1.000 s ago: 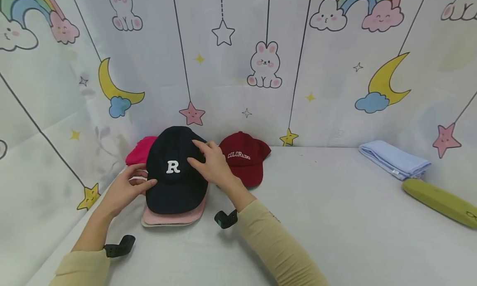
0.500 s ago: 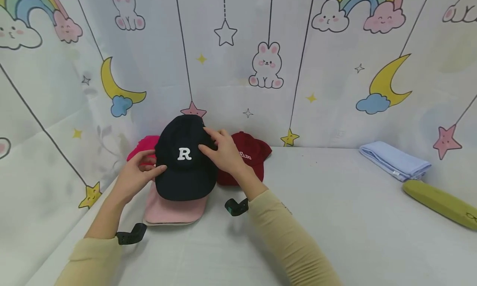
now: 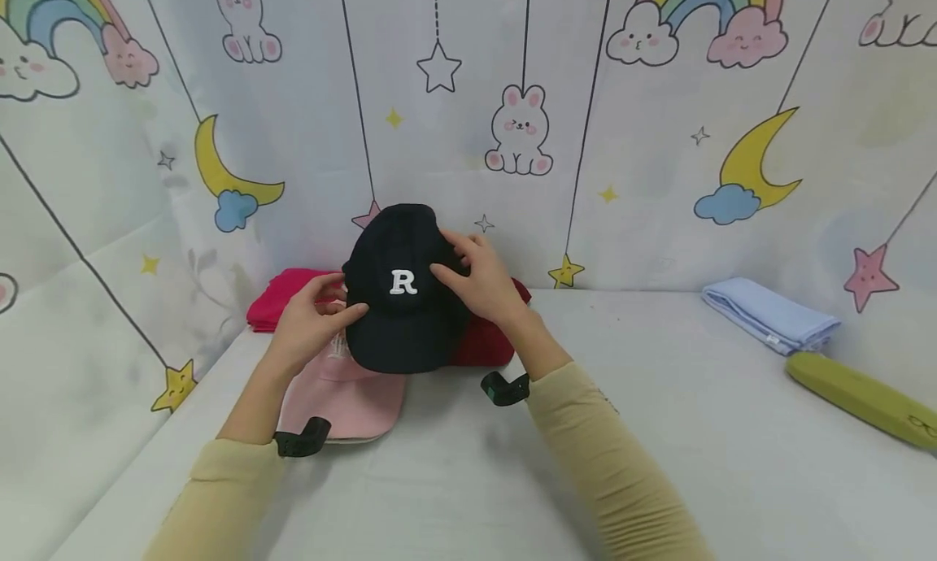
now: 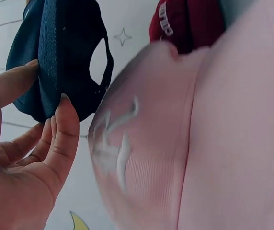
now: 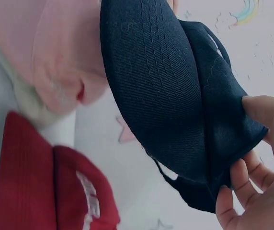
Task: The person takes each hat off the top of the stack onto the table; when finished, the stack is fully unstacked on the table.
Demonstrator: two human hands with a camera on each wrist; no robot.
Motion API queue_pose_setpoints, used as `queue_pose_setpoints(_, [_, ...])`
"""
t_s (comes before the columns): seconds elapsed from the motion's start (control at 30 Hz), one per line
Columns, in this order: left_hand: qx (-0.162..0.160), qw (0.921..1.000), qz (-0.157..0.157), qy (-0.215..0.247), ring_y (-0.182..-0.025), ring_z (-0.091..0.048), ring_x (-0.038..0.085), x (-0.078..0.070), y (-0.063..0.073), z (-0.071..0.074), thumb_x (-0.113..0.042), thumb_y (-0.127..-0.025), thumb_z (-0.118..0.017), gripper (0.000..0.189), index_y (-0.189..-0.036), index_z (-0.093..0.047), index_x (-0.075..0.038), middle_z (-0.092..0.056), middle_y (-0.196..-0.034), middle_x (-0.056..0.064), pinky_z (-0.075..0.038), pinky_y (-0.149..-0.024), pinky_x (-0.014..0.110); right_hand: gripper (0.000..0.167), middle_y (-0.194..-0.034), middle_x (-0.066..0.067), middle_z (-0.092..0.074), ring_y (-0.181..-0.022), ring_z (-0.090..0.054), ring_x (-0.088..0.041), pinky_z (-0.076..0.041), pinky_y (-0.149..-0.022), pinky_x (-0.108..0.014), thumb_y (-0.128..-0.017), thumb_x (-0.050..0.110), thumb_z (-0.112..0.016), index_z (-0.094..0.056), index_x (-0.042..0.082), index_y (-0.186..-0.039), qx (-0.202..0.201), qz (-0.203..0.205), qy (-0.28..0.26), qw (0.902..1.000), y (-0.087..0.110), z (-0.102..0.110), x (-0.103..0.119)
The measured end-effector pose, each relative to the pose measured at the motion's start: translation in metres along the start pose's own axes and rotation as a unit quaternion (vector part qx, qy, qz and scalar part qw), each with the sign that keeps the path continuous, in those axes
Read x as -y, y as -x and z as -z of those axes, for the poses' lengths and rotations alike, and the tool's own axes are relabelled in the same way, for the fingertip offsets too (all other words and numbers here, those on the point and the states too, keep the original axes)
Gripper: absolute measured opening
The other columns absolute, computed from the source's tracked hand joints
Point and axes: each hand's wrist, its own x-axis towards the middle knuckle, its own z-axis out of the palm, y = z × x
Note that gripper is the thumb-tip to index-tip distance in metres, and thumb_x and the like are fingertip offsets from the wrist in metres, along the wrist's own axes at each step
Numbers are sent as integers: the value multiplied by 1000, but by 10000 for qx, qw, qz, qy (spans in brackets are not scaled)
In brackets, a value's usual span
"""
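Observation:
Both hands hold a navy baseball cap [image 3: 403, 325] with a white letter R, raised in front of the other caps. The left hand [image 3: 311, 321] pinches its left edge, thumb in front and fingers behind, as the left wrist view shows. On the opposite side, the right hand [image 3: 483, 280] grips the crown between thumb and fingers. A pink cap [image 3: 344, 406] lies below and left, with a pale brim edge under it. Mostly covered by the navy cap in the head view is a dark red cap [image 5: 27, 182]; its white lettering shows in the right wrist view.
Behind the pink cap, a bright pink cloth item [image 3: 281, 301] sits against the wall. At the right, a folded light blue cloth [image 3: 772, 313] and a long olive-green case [image 3: 864, 398] lie along the table's back. A patterned curtain [image 3: 644, 138] closes off the back.
Both hands have lifted the navy cap off the pink one and carried it up and to the right. More of the pink cap shows now, and the dark red cap is largely covered.

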Motion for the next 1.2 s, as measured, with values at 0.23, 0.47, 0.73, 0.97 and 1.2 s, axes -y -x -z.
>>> queue_pose_setpoints(0.23, [96,9995,17,315,-112,-59,32,-13,-16,-36,-32,-90,-77,73,-150,-43,-9,-55,-128,16,-56,-84,33,56,-126,-17,-48,-109,-50,-32,-45,-96,-43,-97,18,-68,-50,6,-149,-122,-83,-2,9999,6,32,-15])
queue_pose_setpoints(0.47, [213,9980,-118,584,-105,-60,28,-32,-31,-71,-28,-91,-77,70,-149,-44,-8,-57,-127,15,-55,-77,27,55,-124,-20,-50,-109,-50,-35,-46,-95,-47,-97,18,-69,-51,5,-147,-272,-232,423,9985,14,66,-29])
queue_pose_setpoints(0.73, [22,9950,-85,995,-96,-59,25,-53,-40,-117,-22,-89,-79,66,-145,-48,-8,-59,-120,13,-52,-73,25,53,-125,-22,-49,-109,-49,-36,-44,-96,-48,-97,14,-68,-52,3,-146,-526,-366,542,9965,24,96,-46])
queue_pose_setpoints(0.97, [-237,9940,-510,938,-88,-58,24,-56,-47,-157,-18,-87,-81,62,-140,-52,-3,-61,-111,14,-49,-76,28,51,-124,-22,-49,-109,-47,-37,-42,-94,-49,-99,15,-65,-51,4,-147,-752,-649,589,9933,36,113,-69])
queue_pose_setpoints(1.2, [-377,9931,-669,881,-85,-59,26,-59,-47,-195,-15,-86,-82,59,-137,-55,-1,-64,-109,15,-56,-83,36,49,-123,-24,-49,-107,-47,-37,-41,-92,-49,-99,13,-63,-51,1,-146,-959,-886,633,9894,53,125,-94])
